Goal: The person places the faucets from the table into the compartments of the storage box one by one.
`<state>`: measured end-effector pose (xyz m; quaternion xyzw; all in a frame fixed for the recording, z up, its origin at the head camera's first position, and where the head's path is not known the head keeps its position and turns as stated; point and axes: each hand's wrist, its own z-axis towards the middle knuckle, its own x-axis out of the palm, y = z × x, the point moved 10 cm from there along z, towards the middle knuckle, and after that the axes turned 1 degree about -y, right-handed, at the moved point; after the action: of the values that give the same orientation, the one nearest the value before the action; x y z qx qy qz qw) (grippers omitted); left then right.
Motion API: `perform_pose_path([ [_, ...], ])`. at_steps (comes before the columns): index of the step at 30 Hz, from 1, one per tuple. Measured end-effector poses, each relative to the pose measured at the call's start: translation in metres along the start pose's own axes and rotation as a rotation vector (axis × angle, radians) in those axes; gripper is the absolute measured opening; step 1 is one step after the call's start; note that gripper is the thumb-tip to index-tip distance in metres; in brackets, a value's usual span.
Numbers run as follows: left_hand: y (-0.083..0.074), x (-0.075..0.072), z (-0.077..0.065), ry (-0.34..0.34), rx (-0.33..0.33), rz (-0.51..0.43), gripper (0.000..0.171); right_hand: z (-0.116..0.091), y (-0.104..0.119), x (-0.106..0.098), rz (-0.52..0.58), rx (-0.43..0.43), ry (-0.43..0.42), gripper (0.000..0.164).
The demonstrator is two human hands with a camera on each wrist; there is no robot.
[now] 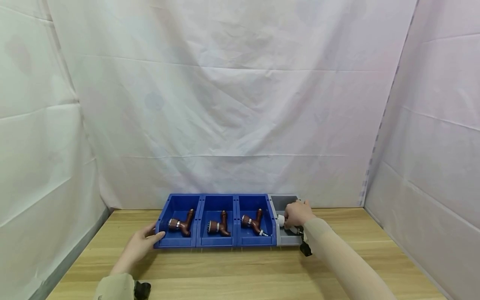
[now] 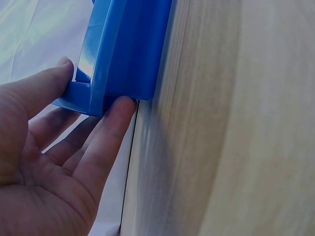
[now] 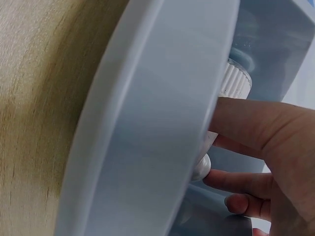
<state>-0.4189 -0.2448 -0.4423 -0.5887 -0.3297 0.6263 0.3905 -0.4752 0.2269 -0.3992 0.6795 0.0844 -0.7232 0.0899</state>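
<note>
My left hand (image 1: 139, 246) grips the front left corner of the leftmost blue bin (image 2: 133, 49), thumb on the rim and fingers round the outside. At the far right end of the row, my right hand (image 1: 298, 214) reaches into the grey bin (image 3: 152, 98). Its fingers hold a white tap-like fitting with a ribbed knob (image 3: 236, 82); the bin's wall and my hand hide part of it. Brown tap-like fittings with ribbed knobs lie one in each blue bin: left (image 1: 185, 225), middle (image 1: 223, 225) and right (image 1: 256, 223). The right one has a pale tip.
The bins stand side by side on a wooden table (image 1: 232, 275), near its back edge. A white cloth (image 1: 225, 104) hangs behind them, with more cloth on both sides. Black wrist gear (image 1: 142, 289) is on my left wrist.
</note>
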Motion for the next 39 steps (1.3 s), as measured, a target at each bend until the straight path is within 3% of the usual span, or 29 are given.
perform_pose_path([
  [12,0.0021,0.0012,-0.0016,0.000,-0.009,-0.041,0.065,-0.0020,0.0011,-0.0014,-0.014,0.016,0.004,0.028],
  [39,0.0022,0.0004,0.0020,0.002,0.012,-0.011,0.068,0.0047,-0.0046,0.0079,-0.052,0.028,-0.015,0.028],
])
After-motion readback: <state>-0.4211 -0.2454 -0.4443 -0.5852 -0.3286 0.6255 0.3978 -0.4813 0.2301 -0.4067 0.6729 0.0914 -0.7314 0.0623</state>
